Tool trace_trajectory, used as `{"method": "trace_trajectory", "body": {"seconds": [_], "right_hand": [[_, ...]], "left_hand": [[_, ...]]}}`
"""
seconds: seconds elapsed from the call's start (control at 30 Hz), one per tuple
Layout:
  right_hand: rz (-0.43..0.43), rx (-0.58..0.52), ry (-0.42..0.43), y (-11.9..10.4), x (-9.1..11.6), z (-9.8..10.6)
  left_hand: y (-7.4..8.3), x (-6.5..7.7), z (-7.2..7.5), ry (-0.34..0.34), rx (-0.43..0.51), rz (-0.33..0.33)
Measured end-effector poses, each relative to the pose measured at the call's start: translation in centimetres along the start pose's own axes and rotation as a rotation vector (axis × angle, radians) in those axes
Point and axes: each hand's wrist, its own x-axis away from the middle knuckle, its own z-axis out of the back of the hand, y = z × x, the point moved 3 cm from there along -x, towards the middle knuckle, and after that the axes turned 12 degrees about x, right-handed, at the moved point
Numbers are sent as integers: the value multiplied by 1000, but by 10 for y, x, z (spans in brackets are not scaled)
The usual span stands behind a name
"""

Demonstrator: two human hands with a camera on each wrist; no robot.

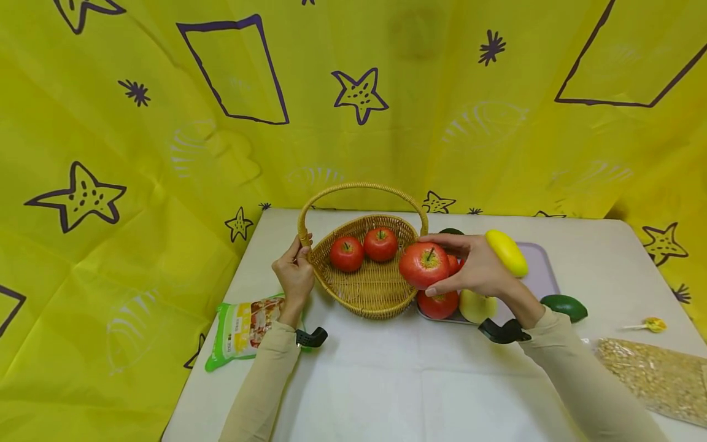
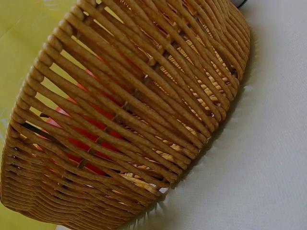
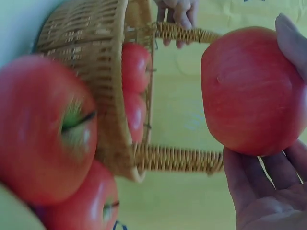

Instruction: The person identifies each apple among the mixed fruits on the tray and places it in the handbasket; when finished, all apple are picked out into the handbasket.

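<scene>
In the head view, a wicker basket (image 1: 367, 302) with a tall arched handle stands mid-table, with two red apples (image 1: 347, 254) inside. My left hand (image 1: 294, 274) grips the foot of the handle at the basket's left rim. Another red apple (image 1: 421, 265) is pinched between the thumb and fingers of my right hand (image 1: 486, 267), over the basket's right edge. The right wrist view shows this held apple (image 3: 252, 91) lifted above the rim. Through the weave (image 2: 144, 96) in the left wrist view, red shows; the left hand is hidden there.
Right of the basket, a light purple tray (image 1: 538, 264) carries red apples (image 1: 438, 305), a pale yellow-green fruit (image 1: 477, 306) and a yellow fruit (image 1: 507, 253). A dark green avocado-like fruit (image 1: 564, 307), lollipop (image 1: 655, 324) and bag of flakes (image 1: 652, 374) lie farther right. A green packet (image 1: 237, 331) lies left.
</scene>
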Motion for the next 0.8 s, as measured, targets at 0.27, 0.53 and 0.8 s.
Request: {"method": "trace_trajectory", "body": {"seconds": [0.27, 0.53, 0.8], "right_hand": [[9, -124, -37, -11, -14, -21], [92, -133, -44, -17, -26, -43], [35, -196, -67, -16, -34, -67]], "left_hand": [[-1, 0, 1, -1, 8, 6], [1, -1, 1, -2, 14, 17], [2, -1, 0, -7, 19, 31]]}}
